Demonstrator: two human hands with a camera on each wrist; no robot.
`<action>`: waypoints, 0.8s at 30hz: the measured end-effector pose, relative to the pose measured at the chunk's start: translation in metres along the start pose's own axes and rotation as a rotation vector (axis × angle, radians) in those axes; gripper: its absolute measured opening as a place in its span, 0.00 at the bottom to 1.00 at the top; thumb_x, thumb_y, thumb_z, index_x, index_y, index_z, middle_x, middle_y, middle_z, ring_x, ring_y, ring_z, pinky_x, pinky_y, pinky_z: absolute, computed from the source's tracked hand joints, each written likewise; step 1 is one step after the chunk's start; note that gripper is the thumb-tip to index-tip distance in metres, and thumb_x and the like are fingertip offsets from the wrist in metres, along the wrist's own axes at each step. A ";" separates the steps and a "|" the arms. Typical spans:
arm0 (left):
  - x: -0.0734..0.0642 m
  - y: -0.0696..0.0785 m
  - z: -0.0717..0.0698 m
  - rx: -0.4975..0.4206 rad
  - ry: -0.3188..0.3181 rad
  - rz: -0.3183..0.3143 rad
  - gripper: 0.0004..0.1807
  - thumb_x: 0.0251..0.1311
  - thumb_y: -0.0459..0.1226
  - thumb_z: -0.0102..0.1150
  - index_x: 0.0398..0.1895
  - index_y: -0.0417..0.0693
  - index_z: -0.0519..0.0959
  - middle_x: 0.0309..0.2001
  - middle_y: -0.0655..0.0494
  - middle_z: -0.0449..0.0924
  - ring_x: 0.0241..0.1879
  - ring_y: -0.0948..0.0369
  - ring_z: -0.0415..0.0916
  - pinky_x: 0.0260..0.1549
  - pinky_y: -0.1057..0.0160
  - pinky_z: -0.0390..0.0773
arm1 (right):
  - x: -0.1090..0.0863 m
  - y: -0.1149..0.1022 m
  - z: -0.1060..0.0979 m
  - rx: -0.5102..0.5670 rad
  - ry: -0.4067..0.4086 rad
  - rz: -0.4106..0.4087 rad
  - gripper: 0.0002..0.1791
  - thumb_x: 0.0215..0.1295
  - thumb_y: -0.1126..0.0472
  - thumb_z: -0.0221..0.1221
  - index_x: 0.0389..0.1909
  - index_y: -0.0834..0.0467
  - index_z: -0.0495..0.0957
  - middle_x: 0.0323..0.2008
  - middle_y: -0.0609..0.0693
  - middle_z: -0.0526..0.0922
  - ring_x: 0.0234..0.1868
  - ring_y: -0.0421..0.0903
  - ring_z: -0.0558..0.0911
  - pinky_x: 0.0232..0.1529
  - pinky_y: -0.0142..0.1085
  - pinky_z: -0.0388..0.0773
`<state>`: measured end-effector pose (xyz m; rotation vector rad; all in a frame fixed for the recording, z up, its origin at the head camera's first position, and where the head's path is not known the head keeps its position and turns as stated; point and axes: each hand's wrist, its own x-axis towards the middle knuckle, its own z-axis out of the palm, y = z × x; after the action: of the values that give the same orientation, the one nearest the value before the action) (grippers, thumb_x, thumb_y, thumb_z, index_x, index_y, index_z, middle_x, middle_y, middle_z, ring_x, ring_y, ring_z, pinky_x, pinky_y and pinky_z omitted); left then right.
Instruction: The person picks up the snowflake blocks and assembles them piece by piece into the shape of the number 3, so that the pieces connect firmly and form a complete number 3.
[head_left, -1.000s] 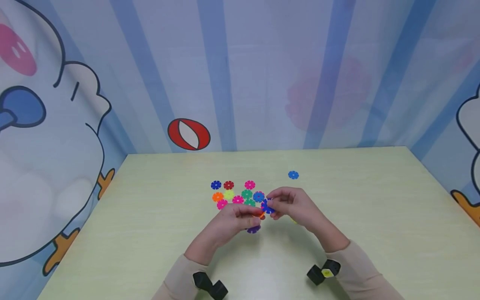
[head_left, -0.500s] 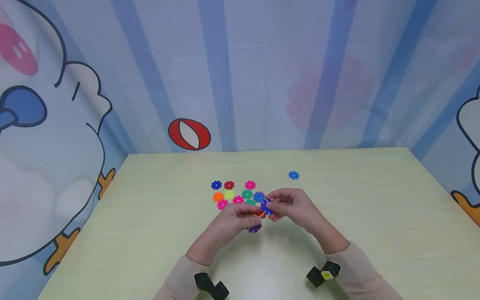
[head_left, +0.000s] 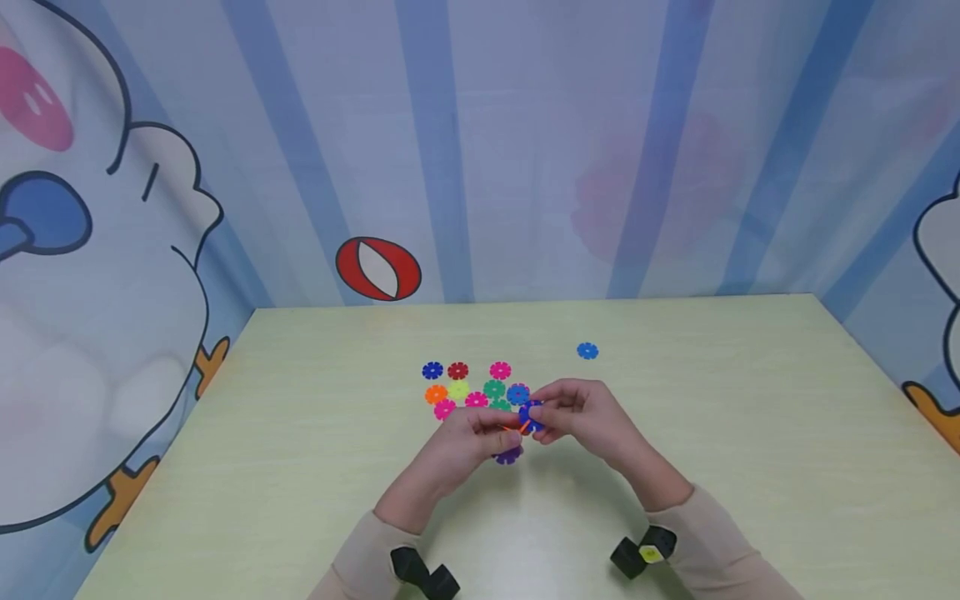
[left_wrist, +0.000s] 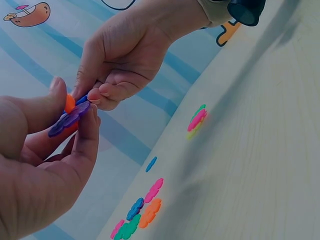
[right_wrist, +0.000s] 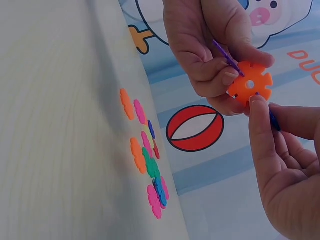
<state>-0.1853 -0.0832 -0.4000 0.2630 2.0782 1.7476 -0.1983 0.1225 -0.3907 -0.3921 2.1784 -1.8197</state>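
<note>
Over the table, both hands work on small notched plastic discs joined to one another. My left hand (head_left: pixel 453 454) holds an orange disc (right_wrist: pixel 261 79) by its edge. A purple disc (left_wrist: pixel 70 120) is slotted edge-on into that orange one. My right hand (head_left: pixel 592 421) pinches a dark blue disc (head_left: pixel 531 415) between thumb and fingers. The blue disc's edge meets the orange disc's rim on the right. How deep it sits in a notch is hidden by the fingertips.
Several loose discs lie just beyond the hands, among them a red disc (head_left: pixel 457 371) and a green disc (head_left: pixel 494 389). One blue disc (head_left: pixel 587 351) lies apart, farther back. A few stacked discs (left_wrist: pixel 196 120) rest under the right hand.
My right hand has moved slightly left and down, bringing the dark blue disc closer against the orange one. The left hand stays nearly in place.
</note>
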 end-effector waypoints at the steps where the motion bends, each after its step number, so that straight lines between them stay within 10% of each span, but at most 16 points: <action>1: 0.000 0.000 0.000 0.000 -0.002 0.002 0.17 0.64 0.36 0.59 0.54 0.40 0.80 0.49 0.42 0.82 0.45 0.59 0.81 0.48 0.63 0.79 | 0.000 0.000 0.000 -0.002 0.000 -0.001 0.15 0.65 0.67 0.60 0.48 0.72 0.76 0.31 0.54 0.85 0.27 0.43 0.84 0.39 0.42 0.84; 24: -0.003 0.006 0.003 0.032 -0.003 -0.003 0.16 0.63 0.37 0.61 0.53 0.42 0.81 0.47 0.49 0.83 0.47 0.58 0.81 0.50 0.59 0.79 | 0.001 -0.003 -0.008 -0.013 0.116 0.013 0.15 0.66 0.64 0.60 0.48 0.71 0.75 0.34 0.53 0.85 0.29 0.46 0.85 0.39 0.38 0.84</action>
<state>-0.1822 -0.0807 -0.3942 0.2719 2.1047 1.7130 -0.2023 0.1293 -0.3859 -0.2811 2.2641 -1.8651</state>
